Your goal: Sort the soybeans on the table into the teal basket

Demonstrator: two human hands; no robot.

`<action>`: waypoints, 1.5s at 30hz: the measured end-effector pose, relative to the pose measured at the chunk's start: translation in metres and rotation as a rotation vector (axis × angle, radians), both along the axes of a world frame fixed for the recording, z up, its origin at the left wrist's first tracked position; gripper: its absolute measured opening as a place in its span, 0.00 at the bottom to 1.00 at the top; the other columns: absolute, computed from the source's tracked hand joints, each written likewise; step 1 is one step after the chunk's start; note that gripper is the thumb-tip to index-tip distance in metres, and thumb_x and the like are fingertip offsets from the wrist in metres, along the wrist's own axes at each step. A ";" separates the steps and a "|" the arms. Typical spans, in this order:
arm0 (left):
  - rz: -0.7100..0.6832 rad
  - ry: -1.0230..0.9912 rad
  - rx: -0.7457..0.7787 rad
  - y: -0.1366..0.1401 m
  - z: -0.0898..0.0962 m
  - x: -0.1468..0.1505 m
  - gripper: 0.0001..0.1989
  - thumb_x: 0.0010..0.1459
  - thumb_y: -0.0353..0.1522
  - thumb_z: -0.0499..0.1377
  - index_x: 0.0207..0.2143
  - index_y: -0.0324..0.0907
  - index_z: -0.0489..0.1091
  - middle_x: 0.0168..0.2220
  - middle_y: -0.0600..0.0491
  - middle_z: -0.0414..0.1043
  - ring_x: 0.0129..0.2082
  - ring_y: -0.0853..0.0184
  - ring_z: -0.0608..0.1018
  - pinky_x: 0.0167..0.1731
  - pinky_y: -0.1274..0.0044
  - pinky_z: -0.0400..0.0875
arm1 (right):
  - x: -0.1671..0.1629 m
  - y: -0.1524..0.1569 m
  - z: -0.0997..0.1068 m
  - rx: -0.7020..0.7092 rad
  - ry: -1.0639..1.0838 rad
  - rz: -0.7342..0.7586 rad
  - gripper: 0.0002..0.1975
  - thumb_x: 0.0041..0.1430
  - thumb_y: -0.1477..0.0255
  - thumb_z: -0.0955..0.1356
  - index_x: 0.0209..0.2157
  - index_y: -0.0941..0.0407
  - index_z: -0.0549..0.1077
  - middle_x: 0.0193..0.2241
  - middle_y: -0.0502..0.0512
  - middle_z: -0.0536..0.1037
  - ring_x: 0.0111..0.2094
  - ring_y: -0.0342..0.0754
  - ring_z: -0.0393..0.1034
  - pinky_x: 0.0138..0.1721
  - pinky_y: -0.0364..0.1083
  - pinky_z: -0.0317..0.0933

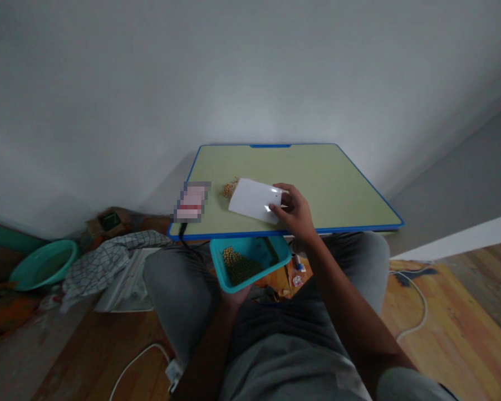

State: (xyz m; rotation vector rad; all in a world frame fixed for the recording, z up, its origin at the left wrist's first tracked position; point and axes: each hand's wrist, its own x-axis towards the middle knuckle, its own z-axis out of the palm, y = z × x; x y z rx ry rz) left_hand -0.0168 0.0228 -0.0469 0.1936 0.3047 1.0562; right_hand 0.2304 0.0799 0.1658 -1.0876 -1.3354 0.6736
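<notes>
A white plastic sheet (254, 199) is pinched in my right hand (294, 210), tilted just above the tabletop. Beside its left edge lies a small heap of tan beans (229, 189), partly hidden by the sheet. Below the table's front edge, a turquoise plastic basket (217, 264) holds more beans, tan ones at the left and greenish ones (244, 271) in the middle. My left hand (236, 295) supports the basket from underneath; most of its fingers are hidden by it.
The light green folding table (338, 184) has a blue rim and stands against a wall. A blurred-out pinkish rectangular thing (192, 201) with a black cable lies at its left. A turquoise basin (45, 264), checked cloth (108, 262) and white cables (421, 312) are around the floor.
</notes>
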 end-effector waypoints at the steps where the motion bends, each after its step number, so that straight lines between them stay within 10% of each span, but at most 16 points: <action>1: 0.002 0.002 -0.003 0.000 0.003 0.001 0.27 0.77 0.47 0.49 0.57 0.51 0.86 0.59 0.49 0.88 0.67 0.51 0.82 0.75 0.45 0.63 | 0.000 -0.001 0.001 -0.007 -0.020 0.031 0.27 0.60 0.63 0.74 0.60 0.51 0.72 0.34 0.48 0.77 0.34 0.46 0.74 0.34 0.44 0.70; 17: -0.009 0.061 -0.073 -0.002 0.006 -0.001 0.27 0.77 0.49 0.48 0.54 0.51 0.86 0.58 0.50 0.88 0.62 0.50 0.85 0.72 0.44 0.67 | -0.001 0.002 -0.001 0.027 -0.147 -0.319 0.26 0.58 0.68 0.71 0.59 0.53 0.75 0.29 0.45 0.73 0.30 0.45 0.71 0.32 0.43 0.68; 45: -0.073 0.001 -0.001 0.002 -0.015 -0.007 0.29 0.77 0.49 0.47 0.57 0.52 0.86 0.61 0.50 0.86 0.64 0.50 0.84 0.75 0.45 0.62 | -0.011 0.002 0.007 0.056 -0.205 -0.200 0.26 0.62 0.69 0.70 0.62 0.51 0.73 0.31 0.47 0.73 0.32 0.45 0.71 0.36 0.45 0.71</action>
